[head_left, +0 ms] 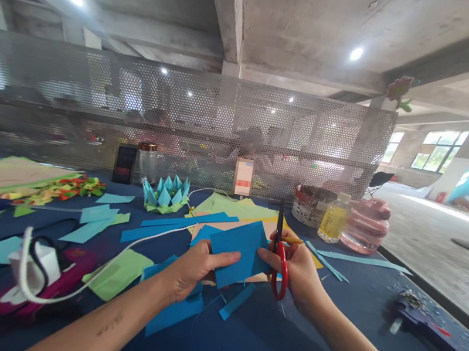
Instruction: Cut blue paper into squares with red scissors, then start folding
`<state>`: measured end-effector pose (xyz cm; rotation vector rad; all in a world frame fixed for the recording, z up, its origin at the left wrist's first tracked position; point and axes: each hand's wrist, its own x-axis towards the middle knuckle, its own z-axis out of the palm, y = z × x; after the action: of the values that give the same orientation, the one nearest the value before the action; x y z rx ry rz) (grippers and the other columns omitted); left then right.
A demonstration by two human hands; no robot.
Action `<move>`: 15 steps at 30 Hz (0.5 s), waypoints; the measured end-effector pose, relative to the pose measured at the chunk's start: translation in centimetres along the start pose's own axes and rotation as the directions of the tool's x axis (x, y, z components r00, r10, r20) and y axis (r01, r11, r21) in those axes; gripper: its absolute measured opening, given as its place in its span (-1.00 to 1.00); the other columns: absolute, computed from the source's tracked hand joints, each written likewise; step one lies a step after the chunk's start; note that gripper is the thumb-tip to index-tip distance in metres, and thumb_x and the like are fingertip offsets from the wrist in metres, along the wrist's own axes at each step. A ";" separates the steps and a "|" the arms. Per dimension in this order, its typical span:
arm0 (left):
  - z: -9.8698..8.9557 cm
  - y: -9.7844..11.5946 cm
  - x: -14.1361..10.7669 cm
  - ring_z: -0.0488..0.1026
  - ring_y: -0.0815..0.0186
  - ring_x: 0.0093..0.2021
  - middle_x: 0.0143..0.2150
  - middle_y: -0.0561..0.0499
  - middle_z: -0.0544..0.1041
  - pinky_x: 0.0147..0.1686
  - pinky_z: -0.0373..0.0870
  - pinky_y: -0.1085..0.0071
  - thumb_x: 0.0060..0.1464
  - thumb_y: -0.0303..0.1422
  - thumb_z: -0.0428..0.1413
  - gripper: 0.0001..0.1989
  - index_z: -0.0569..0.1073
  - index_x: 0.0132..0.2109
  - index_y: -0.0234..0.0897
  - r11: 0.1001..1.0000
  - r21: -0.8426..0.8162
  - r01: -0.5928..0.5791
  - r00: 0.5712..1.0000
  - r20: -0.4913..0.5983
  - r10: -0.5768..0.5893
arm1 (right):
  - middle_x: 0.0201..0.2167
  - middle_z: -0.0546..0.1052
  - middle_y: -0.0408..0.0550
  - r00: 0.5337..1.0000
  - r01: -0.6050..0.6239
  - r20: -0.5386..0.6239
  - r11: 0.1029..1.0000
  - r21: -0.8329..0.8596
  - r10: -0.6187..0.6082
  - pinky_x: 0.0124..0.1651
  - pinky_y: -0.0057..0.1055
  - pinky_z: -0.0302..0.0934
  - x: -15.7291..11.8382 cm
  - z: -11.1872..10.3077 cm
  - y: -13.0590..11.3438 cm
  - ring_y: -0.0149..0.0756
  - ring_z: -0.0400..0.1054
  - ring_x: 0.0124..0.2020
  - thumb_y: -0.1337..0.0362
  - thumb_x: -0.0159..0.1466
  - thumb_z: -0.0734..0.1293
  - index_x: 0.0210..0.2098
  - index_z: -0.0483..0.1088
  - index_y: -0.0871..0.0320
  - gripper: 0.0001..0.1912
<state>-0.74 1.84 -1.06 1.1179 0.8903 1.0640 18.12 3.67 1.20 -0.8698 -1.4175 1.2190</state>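
A sheet of blue paper (236, 254) is held up over the middle of the table. My left hand (198, 262) pinches its left side, thumb on top. With thumb and fingers my right hand (294, 262) touches the sheet's right edge. That same hand grips red-handled scissors (279, 271), black blades pointing up. A thin yellow stick, perhaps a pencil (293, 240), also shows at its fingers. Below lie a narrow blue strip (236, 301) and more blue paper pieces (174, 314). Peach and green sheets (233, 208) are stacked behind.
A folded-paper ring of blue points (166, 193) stands behind the left hand. A white cable (113, 266) crosses the left side near a charger (37, 266). At right are a yellow bottle (333, 219), a pink bottle (366, 226) and a glue gun (428, 325). Perforated metal screens the back.
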 end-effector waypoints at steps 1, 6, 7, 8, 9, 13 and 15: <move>0.0 -0.1 0.0 0.52 0.22 -0.36 -0.43 -0.05 0.57 -0.25 0.46 0.26 -0.16 -0.20 0.31 -0.72 0.55 -0.34 -0.33 1.000 -0.016 -0.013 1.000 0.006 0.014 | -0.67 0.28 -0.37 1.000 -0.004 0.003 1.000 -0.002 0.004 -0.59 -0.55 0.04 -0.1 0.1 0.0 -0.54 0.11 -0.68 0.20 -0.09 0.50 -0.33 0.18 0.11 -0.53; 0.2 -0.2 -0.3 0.53 0.19 -0.33 -0.28 -0.12 0.60 -0.23 0.47 0.19 -0.08 -0.21 0.27 -0.70 0.56 -0.22 -0.31 0.994 -0.048 -0.097 0.994 0.040 0.099 | -0.64 0.31 -0.34 1.000 -0.010 0.005 1.000 -0.020 0.010 -0.58 -0.54 0.06 -0.6 0.4 0.1 -0.54 0.14 -0.67 0.17 -0.07 0.50 -0.32 0.19 0.11 -0.54; 0.3 -0.2 -0.3 0.53 0.18 -0.33 -0.26 -0.12 0.60 -0.25 0.47 0.20 -0.07 -0.21 0.27 -0.70 0.56 -0.20 -0.30 0.993 -0.046 -0.113 0.992 0.046 0.115 | -0.65 0.30 -0.35 1.000 -0.010 0.006 1.000 -0.020 0.010 -0.59 -0.55 0.06 -0.6 0.5 0.1 -0.54 0.13 -0.68 0.16 -0.06 0.50 -0.32 0.19 0.11 -0.54; 0.3 -0.1 -0.3 0.53 0.18 -0.34 -0.25 -0.12 0.60 -0.28 0.47 0.20 -0.07 -0.20 0.26 -0.69 0.56 -0.19 -0.29 0.991 -0.038 -0.128 0.990 0.047 0.130 | -0.65 0.30 -0.35 1.000 -0.014 0.011 1.000 -0.018 0.014 -0.60 -0.55 0.05 -0.6 0.5 0.2 -0.54 0.13 -0.68 0.16 -0.05 0.50 -0.32 0.18 0.11 -0.54; 0.3 -0.1 -0.3 0.53 0.18 -0.35 -0.25 -0.12 0.61 -0.29 0.47 0.21 -0.07 -0.19 0.26 -0.68 0.56 -0.18 -0.28 0.990 -0.024 -0.137 0.989 0.044 0.138 | -0.66 0.30 -0.36 1.000 -0.019 0.016 1.000 -0.011 0.019 -0.60 -0.55 0.06 -0.6 0.5 0.2 -0.54 0.14 -0.68 0.15 -0.05 0.50 -0.32 0.18 0.10 -0.54; 0.3 -0.3 -0.3 0.53 0.14 -0.29 -0.32 -0.09 0.61 -0.27 0.44 0.25 -0.09 -0.14 0.25 -0.64 0.56 -0.19 -0.27 0.990 0.051 -0.134 0.991 0.001 0.134 | -0.66 0.28 -0.38 0.998 -0.052 0.037 0.999 0.003 0.051 -0.57 -0.53 0.17 -0.6 0.6 0.3 -0.54 0.15 -0.68 0.11 -0.08 0.52 -0.32 0.16 0.10 -0.48; 0.2 -0.3 -0.2 0.52 0.13 -0.27 -0.33 -0.09 0.61 -0.26 0.43 0.26 -0.10 -0.13 0.25 -0.64 0.56 -0.19 -0.27 0.985 0.077 -0.153 0.987 -0.037 0.156 | -0.67 0.25 -0.39 0.998 -0.056 0.027 0.998 -0.021 0.057 -0.53 -0.49 0.23 -0.7 0.7 0.2 -0.53 0.16 -0.69 0.05 -0.09 0.51 -0.32 0.16 0.10 -0.46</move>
<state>-0.55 1.58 -1.33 1.2458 0.8939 1.1947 17.60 2.95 0.84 -0.9157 -1.4378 1.2652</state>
